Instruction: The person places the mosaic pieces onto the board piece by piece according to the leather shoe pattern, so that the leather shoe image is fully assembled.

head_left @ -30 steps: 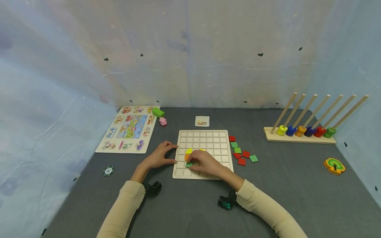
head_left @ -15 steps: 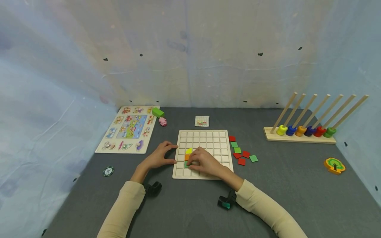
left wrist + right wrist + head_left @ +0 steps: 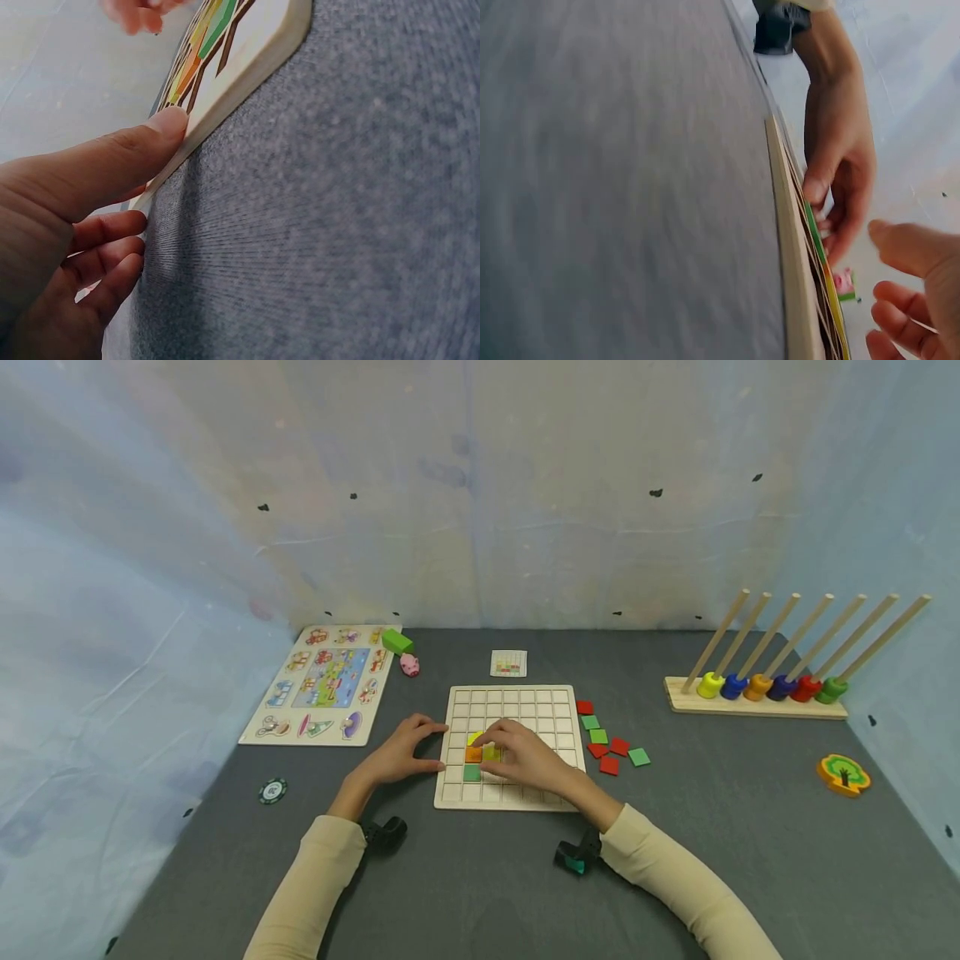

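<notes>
the pale wooden grid board point(image 3: 510, 702) lies in the middle of the grey worktop point(image 3: 480, 877). the left hand point(image 3: 401, 752) braces the board's left edge, thumb tip pressed flat against the rim and the other fingers relaxed, gripping nothing. a second ago the right hand point(image 3: 528, 756) hovered over the near rows, pressing a green square tile into place; now it has shifted farther up the board, and the green square tile point(image 3: 472, 772) sits uncovered in its cell, near the left edge, just nearer than the orange square tile point(image 3: 473, 754). so the green piece looks seated and released. the right hand's fingertips now rest on a yellow square tile point(image 3: 490, 752) beside the orange one; whether they pinch it or only press it cannot be told. another yellow tile peeks out just beyond. loose red and green square tiles point(image 3: 609, 745) lie on the worktop right of the board, well apart from both hands.
</notes>
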### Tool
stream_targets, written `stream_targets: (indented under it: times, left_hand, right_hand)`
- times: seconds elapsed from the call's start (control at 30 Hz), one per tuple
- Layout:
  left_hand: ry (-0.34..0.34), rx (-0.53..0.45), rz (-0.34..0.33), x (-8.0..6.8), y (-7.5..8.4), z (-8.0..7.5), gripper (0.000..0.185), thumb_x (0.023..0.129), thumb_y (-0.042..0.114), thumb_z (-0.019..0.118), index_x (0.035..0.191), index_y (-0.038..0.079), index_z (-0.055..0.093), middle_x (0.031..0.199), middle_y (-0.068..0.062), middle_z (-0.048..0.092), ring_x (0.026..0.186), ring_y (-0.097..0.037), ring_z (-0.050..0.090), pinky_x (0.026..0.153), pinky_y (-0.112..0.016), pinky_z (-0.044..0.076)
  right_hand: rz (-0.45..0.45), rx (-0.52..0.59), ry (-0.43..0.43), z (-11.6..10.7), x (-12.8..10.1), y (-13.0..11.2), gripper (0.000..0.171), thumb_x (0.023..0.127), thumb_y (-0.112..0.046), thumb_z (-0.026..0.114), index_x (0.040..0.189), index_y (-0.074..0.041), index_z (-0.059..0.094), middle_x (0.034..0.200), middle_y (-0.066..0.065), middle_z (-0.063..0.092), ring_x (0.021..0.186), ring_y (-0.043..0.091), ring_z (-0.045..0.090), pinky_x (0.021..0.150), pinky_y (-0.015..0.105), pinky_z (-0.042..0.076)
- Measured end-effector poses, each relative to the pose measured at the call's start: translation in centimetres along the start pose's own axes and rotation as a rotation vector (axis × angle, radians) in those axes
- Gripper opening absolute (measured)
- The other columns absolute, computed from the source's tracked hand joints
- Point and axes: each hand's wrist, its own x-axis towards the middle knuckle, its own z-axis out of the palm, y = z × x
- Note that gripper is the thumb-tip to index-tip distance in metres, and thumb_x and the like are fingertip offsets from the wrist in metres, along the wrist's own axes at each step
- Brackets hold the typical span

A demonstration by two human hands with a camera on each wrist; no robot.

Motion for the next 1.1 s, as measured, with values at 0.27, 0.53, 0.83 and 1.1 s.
stream_targets:
  times: [0.27,0.53,0.83,1.1]
  left_hand:
    - [-0.008,-0.001,-0.006,0.0,0.0,0.0,0.063,0.08,0.03,0.074,0.134,0.006,0.05,0.12,-0.013,0.043,0.109,-0.028,0.039,0.095,-0.048,0.034]
    - [-0.008,-0.008,-0.009,0.1,-0.2,0.2,0.065,0.08,0.034,0.074,0.135,0.008,0.049,0.122,-0.011,0.043,0.111,-0.027,0.039,0.096,-0.047,0.034]
    - [-0.007,-0.011,0.002,0.0,-0.2,0.0,0.065,0.081,0.033,0.073,0.135,0.008,0.048,0.123,-0.013,0.042,0.113,-0.028,0.039,0.096,-0.048,0.034]
    - [-0.005,-0.008,-0.008,-0.1,-0.1,0.1,0.065,0.08,0.033,0.073,0.135,0.008,0.049,0.122,-0.013,0.043,0.112,-0.028,0.039,0.096,-0.048,0.034]
  right_hand:
    - [0.081,0.043,0.04,-2.5,-1.5,1.1,0.037,0.086,-0.021,0.069,0.119,-0.006,0.061,0.111,0.01,0.055,0.089,0.026,0.056,0.073,0.039,0.048]
    - [0.144,0.023,0.09,-5.2,-3.8,2.6,0.038,0.085,-0.017,0.069,0.119,-0.004,0.06,0.115,0.01,0.053,0.092,0.029,0.054,0.076,0.043,0.047]
    - [0.171,-0.042,0.134,-8.0,-6.3,3.7,0.034,0.085,-0.014,0.069,0.116,-0.002,0.062,0.114,0.013,0.054,0.096,0.034,0.057,0.075,0.048,0.047]
    - [0.196,-0.102,0.135,-9.4,-8.3,4.5,0.03,0.084,-0.011,0.07,0.112,-0.002,0.064,0.107,0.014,0.059,0.093,0.033,0.057,0.077,0.048,0.047]
